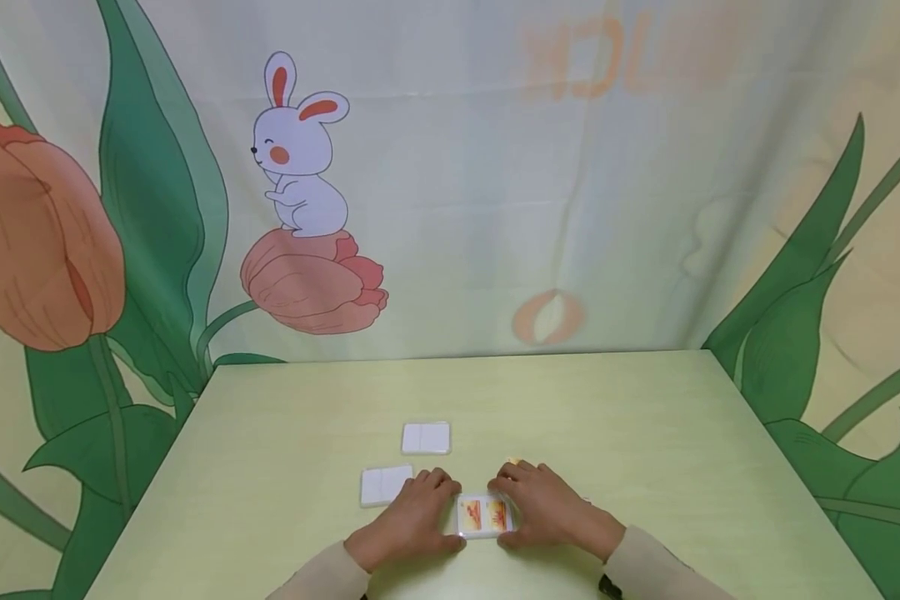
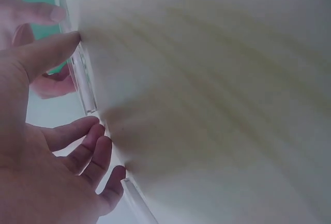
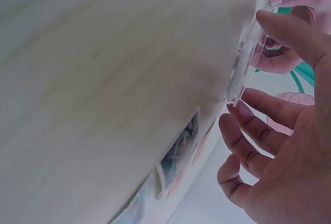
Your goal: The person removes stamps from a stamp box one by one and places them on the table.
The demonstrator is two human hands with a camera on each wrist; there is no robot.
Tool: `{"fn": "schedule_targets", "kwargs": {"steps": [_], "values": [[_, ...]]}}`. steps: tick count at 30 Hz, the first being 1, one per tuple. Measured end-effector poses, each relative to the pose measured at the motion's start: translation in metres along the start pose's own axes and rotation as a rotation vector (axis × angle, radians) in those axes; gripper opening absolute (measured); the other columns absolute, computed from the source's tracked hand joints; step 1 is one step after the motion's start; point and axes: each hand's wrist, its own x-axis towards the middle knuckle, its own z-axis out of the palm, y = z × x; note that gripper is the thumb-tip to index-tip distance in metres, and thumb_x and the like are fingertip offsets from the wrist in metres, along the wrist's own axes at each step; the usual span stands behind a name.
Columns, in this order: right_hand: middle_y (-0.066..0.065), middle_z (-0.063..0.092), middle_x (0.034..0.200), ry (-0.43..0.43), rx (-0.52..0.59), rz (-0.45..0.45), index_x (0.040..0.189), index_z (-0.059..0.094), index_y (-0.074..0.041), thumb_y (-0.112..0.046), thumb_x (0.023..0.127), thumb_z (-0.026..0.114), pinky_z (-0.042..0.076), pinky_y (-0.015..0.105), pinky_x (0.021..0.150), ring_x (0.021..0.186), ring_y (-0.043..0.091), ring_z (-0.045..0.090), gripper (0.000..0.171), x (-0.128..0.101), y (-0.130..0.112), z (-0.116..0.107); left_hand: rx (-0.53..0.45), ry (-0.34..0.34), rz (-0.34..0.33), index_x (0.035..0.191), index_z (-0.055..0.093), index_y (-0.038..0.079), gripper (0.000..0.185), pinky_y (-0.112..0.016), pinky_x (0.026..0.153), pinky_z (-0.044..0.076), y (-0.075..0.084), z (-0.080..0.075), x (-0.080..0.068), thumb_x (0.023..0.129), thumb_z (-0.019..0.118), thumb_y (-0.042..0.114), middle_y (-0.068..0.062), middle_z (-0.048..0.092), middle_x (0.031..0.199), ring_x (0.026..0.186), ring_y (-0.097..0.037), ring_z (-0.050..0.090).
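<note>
A flat clear case [image 1: 483,517] with two orange-and-yellow pictures in it lies on the table between the two hands. My left hand [image 1: 420,517] holds its left end, thumb at the near corner and index finger at the far one. The right hand [image 1: 551,506] holds the opposite end in the same way. From the side, the clear edge of the case [image 3: 240,74] shows between thumb and index finger in the right wrist view. In the left wrist view, the left hand's [image 2: 57,157] other fingertips rest on the tabletop, loosely bent.
Two flat cases with white faces lie at the left, one farther back [image 1: 426,437] and one beside the left hand [image 1: 378,487]. Picture cards [image 3: 178,151] lie beyond the right hand, mostly hidden by it in the head view. A printed curtain [image 1: 450,208] hangs behind the table.
</note>
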Motion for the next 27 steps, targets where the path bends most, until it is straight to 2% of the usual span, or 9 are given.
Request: {"fn": "schedule_targets", "kwargs": {"steps": [7, 20, 27], "values": [[-0.004, 0.059, 0.125, 0.011, 0.005, -0.001, 0.128, 0.06, -0.022, -0.057, 0.073, 0.077, 0.043, 0.035, 0.081, 0.113, 0.017, 0.053, 0.067, 0.001, -0.004, -0.004, 0.026, 0.006, -0.001, 0.122, 0.058, 0.011, 0.062, -0.041, 0.09, 0.039, 0.0, -0.001, 0.001, 0.077, 0.078, 0.048, 0.0, 0.054, 0.117, 0.105, -0.018, 0.048], [-0.006, 0.06, 0.123, 0.006, -0.011, -0.036, 0.131, 0.058, -0.024, -0.055, 0.075, 0.077, 0.043, 0.04, 0.087, 0.111, 0.016, 0.055, 0.067, 0.01, -0.009, 0.002, 0.029, 0.011, 0.009, 0.121, 0.059, 0.01, 0.059, -0.039, 0.089, 0.039, -0.002, 0.0, 0.001, 0.078, 0.077, 0.046, 0.001, 0.055, 0.115, 0.104, -0.017, 0.049], [-0.006, 0.061, 0.123, 0.01, -0.022, -0.043, 0.13, 0.058, -0.024, -0.054, 0.077, 0.076, 0.046, 0.046, 0.092, 0.113, 0.016, 0.057, 0.064, 0.011, -0.015, -0.001, 0.025, 0.011, 0.007, 0.121, 0.059, 0.01, 0.056, -0.04, 0.09, 0.04, -0.002, 0.001, 0.001, 0.078, 0.076, 0.041, 0.001, 0.055, 0.115, 0.105, -0.018, 0.049]]}}
